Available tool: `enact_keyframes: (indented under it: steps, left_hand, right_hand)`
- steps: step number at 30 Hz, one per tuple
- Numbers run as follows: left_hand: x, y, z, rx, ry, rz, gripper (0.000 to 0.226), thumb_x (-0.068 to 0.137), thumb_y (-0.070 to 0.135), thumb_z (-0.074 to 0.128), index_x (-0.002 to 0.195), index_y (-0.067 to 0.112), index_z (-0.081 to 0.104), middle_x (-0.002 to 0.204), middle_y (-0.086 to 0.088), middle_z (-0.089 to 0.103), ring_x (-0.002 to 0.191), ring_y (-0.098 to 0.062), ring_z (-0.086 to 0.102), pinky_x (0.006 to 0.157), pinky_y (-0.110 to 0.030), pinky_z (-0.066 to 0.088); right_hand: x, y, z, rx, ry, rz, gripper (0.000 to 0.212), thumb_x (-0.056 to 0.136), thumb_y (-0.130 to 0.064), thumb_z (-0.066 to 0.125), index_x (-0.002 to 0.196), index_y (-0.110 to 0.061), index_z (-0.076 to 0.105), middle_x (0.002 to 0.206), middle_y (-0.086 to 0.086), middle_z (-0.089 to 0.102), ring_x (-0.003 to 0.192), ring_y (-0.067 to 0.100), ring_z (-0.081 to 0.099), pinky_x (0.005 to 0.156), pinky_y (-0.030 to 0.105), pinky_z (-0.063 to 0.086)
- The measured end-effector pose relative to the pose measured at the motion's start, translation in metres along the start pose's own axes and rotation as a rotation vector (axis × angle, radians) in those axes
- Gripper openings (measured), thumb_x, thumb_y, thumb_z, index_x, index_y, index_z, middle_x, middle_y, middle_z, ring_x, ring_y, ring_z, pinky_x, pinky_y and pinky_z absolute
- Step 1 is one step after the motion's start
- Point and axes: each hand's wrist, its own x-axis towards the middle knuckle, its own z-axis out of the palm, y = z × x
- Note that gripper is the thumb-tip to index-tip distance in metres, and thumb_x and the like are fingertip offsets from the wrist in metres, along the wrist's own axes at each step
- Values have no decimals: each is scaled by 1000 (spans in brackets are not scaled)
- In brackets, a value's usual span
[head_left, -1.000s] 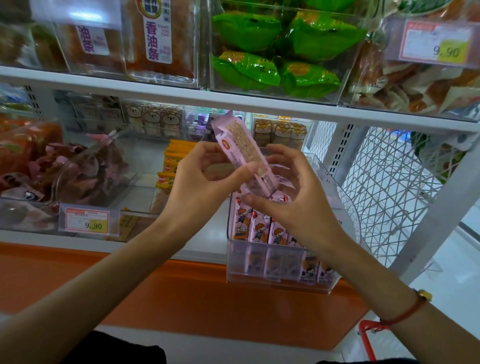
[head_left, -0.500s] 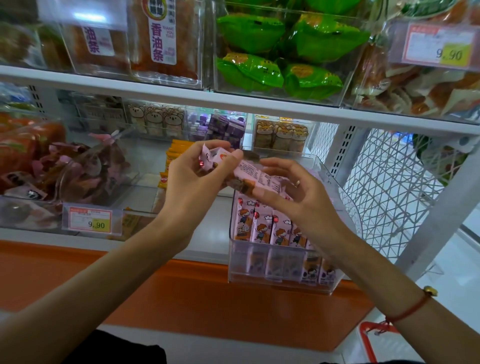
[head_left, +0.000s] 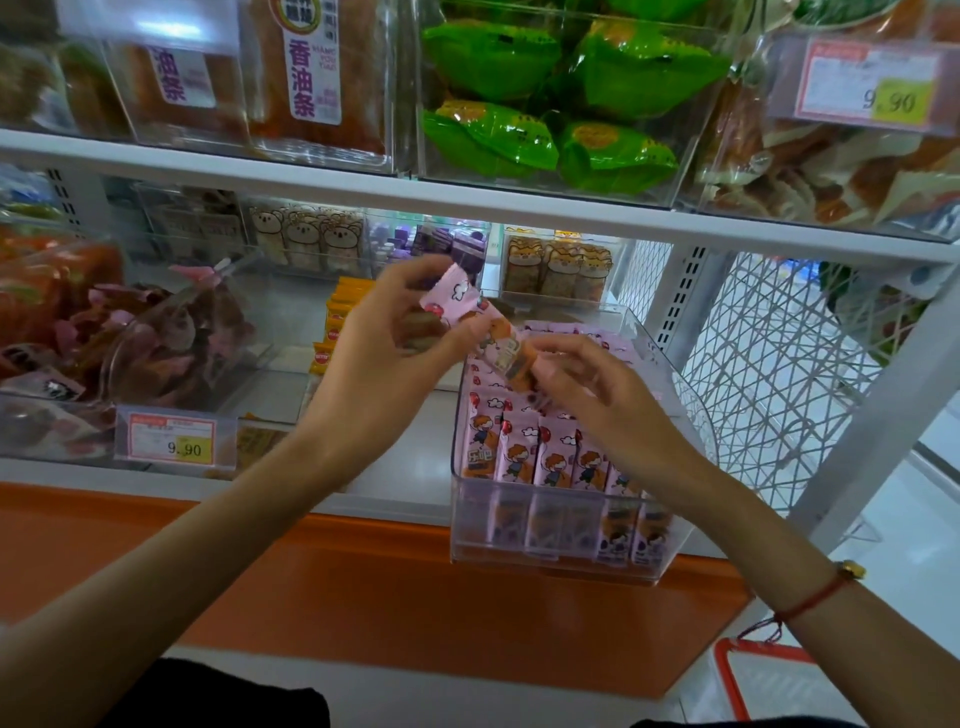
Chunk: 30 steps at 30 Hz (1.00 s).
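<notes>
A pink snack packet (head_left: 470, 321) with a cartoon print lies tilted between both hands, above a clear plastic bin (head_left: 550, 540). My left hand (head_left: 387, 358) pinches the packet's upper left end between thumb and fingers. My right hand (head_left: 597, 395) holds its lower right end with curled fingers. The bin stands on the lower shelf's front edge, and several matching pink packets (head_left: 540, 452) stand upright in it in rows.
A clear bin of dark pink-wrapped snacks (head_left: 156, 343) with a 9.90 price tag (head_left: 174, 441) sits to the left. Orange packets (head_left: 337, 322) lie behind the hands. Bins of green packets (head_left: 550, 104) fill the upper shelf. A white wire panel (head_left: 769, 374) closes the right side. A red basket (head_left: 769, 686) stands below.
The packet was upright a second ago with its back side toward me; both hands have lowered and tipped it flat, printed side up, closer to the bin.
</notes>
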Motion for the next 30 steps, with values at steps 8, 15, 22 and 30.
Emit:
enact_keyframes:
  steps: [8,15,22,30]
  left_hand:
    - [2,-13,-10,767,-363,189,48,79,52,56,123,35,52,117,16,60,102,5,52,87,-14,42]
    - [-1,-31,6,1049,-296,207,59,79,49,68,133,34,48,145,12,39,133,-8,30,104,-38,40]
    - [-7,-42,3,510,-112,-162,54,81,39,71,131,30,52,111,24,57,89,5,62,82,-25,54]
    - [-13,-45,4,409,-70,-187,42,85,31,68,126,28,57,100,27,58,80,8,65,79,-29,58]
  right_hand:
    - [-2,16,-2,-653,-126,-130,41,79,-47,70,115,-33,58,116,-13,50,113,7,44,92,34,42]
    - [-3,14,-1,-767,-130,-167,46,85,-45,64,127,-29,54,127,-9,48,118,10,42,88,30,39]
    - [4,4,15,-784,-68,-283,60,80,-49,68,133,-29,48,130,-7,51,119,11,42,86,25,36]
    - [13,4,30,-643,-56,-215,41,75,-34,78,114,-26,67,109,-5,69,96,11,62,83,30,49]
